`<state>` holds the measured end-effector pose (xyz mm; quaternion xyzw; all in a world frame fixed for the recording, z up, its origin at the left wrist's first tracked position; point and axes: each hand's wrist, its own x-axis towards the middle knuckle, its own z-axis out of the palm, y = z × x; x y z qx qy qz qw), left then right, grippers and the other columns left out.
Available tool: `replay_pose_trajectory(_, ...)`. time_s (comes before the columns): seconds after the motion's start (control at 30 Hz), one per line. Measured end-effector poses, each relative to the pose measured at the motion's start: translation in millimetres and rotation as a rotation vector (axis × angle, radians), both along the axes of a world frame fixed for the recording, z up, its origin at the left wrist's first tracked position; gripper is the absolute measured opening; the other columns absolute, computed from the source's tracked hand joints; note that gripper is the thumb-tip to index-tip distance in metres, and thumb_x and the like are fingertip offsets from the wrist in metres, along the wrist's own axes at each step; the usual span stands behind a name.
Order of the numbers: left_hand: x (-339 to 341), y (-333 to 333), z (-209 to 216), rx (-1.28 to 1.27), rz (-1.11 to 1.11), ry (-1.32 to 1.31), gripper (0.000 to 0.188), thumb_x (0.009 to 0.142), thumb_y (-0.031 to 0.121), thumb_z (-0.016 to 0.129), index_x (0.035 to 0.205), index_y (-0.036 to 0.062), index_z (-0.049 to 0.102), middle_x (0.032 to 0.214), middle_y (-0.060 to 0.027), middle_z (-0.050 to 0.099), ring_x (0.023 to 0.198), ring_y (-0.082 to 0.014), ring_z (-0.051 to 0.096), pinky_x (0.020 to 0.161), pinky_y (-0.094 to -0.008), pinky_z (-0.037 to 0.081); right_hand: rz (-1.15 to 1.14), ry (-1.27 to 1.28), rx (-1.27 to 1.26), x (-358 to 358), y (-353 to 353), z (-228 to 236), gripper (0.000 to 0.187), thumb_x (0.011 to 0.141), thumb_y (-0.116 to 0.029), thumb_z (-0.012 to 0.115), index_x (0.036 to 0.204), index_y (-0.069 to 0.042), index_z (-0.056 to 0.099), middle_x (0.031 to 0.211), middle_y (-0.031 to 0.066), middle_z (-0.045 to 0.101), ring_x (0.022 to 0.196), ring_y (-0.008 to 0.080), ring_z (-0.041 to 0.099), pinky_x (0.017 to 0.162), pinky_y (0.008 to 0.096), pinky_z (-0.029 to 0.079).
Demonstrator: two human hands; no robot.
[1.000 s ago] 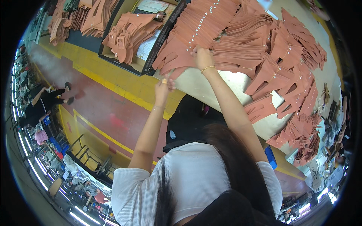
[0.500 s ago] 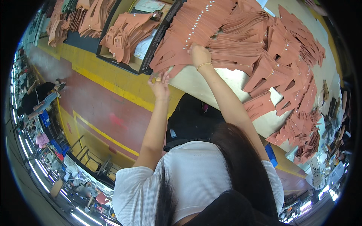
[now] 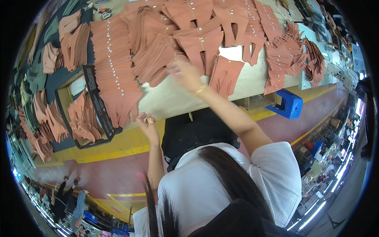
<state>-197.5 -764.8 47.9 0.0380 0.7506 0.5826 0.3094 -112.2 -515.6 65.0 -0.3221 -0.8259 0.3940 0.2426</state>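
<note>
Salmon-coloured cut pieces, like shoe uppers, cover much of the pale table [image 3: 158,103] in overlapping rows. My right hand [image 3: 184,75] reaches over the near edge of a fanned stack of pieces [image 3: 152,59]. Motion smears its fingers, so I cannot tell whether it touches or grips one. Just off the table's front edge, my left hand [image 3: 147,123] has loosely bent fingers, a yellow band on one, and nothing visible in it. It is nearest the low end of a long row of pieces [image 3: 112,67] marked by a line of small white spots.
A black-sided open box [image 3: 96,94] with more pieces stands at the left, beside further piles on a dark surface. At the right, a blue plastic stool [image 3: 290,103] stands below the table edge. Other people [image 3: 61,203] are far off at the lower left.
My view has swung to the right. My right hand has left the long spotted row for the stack to its right. The left hand has drawn away from the row's end, its fingers more bent.
</note>
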Motion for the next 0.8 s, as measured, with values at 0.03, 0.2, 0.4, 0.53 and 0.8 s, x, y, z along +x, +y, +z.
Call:
replay_pose_trajectory(0.03, 0.5, 6.6, 1.3, -0.004, -0.046, 0.004, 0.021, 0.096, 0.009, 0.055, 0.113, 0.0011, 0.044, 0.099, -0.0066, 0.048, 0.067, -0.0106, 0.051, 0.059, -0.0252, 0.041, -0.147, -0.032, -0.029, 40.6, 21.8, -0.2, 0.015, 0.086, -0.013, 0.064, 0.099, -0.006, 0.058, 0.094, 0.0127, 0.063, 0.084, 0.032, 0.064, 0.071, 0.0421, 0.051)
replay_pose_trajectory(0.2, 2.7, 45.1, 8.3, 0.026, -0.207, 0.045, 0.027, 0.097, 0.01, 0.055, 0.119, -0.0011, 0.044, 0.099, -0.0065, 0.049, 0.067, -0.0103, 0.051, 0.061, -0.0232, 0.042, -0.314, -0.522, 0.254, 178.0, 102.6, -19.9, 0.021, 0.085, -0.017, 0.067, 0.103, -0.008, 0.066, 0.112, 0.0076, 0.063, 0.1, 0.0269, 0.061, 0.081, 0.0404, 0.048)
replay_pose_trajectory(0.4, 9.7, 88.6, 24.8, 0.061, -0.307, 0.072, 0.033, 0.097, 0.011, 0.054, 0.126, -0.0026, 0.042, 0.101, -0.0064, 0.05, 0.071, -0.0105, 0.052, 0.064, -0.0227, 0.043, -0.181, -0.59, 0.442, 218.4, 99.2, -34.0, 0.025, 0.083, -0.018, 0.069, 0.108, -0.014, 0.071, 0.111, 0.0028, 0.066, 0.102, 0.024, 0.06, 0.087, 0.043, 0.045)
replay_pose_trajectory(0.53, 21.7, 99.1, 29.1, 0.046, -0.348, 0.052, 0.033, 0.097, 0.008, 0.053, 0.126, -0.0026, 0.042, 0.1, -0.0048, 0.051, 0.072, -0.0098, 0.052, 0.066, -0.0227, 0.042, -0.258, -0.47, 0.026, 222.9, 95.2, -28.9, 0.017, 0.082, -0.015, 0.069, 0.099, -0.01, 0.072, 0.093, 0.0071, 0.066, 0.09, 0.0245, 0.063, 0.08, 0.0378, 0.047)
replay_pose_trajectory(0.8, 40.0, 107.2, 27.1, -0.023, -0.405, 0.03, 0.036, 0.095, 0.006, 0.053, 0.129, -0.0003, 0.043, 0.101, -0.0042, 0.052, 0.071, -0.0088, 0.051, 0.066, -0.0227, 0.042, -0.268, -0.383, -0.349, 234.5, 126.6, -51.0, 0.014, 0.084, -0.016, 0.07, 0.092, -0.006, 0.072, 0.083, 0.0113, 0.066, 0.078, 0.0262, 0.064, 0.074, 0.0351, 0.05)
